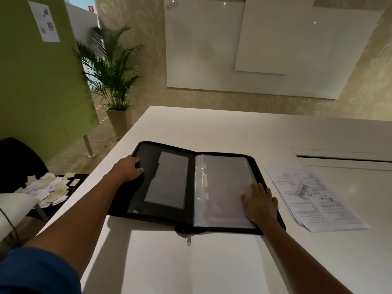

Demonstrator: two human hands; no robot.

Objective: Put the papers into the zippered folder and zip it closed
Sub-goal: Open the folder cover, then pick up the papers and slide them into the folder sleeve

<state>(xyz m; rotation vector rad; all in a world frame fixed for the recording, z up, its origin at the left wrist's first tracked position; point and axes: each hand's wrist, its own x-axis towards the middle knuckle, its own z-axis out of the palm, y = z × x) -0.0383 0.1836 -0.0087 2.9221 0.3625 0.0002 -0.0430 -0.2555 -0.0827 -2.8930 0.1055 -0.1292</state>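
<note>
A black zippered folder point(167, 181) lies spread flat on the white table point(212, 262). Its left half has a dark pocket, its right half holds clear plastic sleeves point(218, 187). A metal zipper pull point(188, 239) hangs out at the near edge by the spine. My left hand point(127, 168) grips the outer edge of the left cover. Fingers spread, my right hand point(259, 201) rests flat on the sleeves near the folder's lower right corner. A stack of printed papers point(311, 196) lies on the table just right of the folder, untouched.
A recessed slot or panel point(343, 160) runs across the table at the far right. Left of the table stand a black chair point(19, 164) and a low surface with several paper scraps point(49, 188). A potted palm point(112, 81) stands beyond the table's left corner.
</note>
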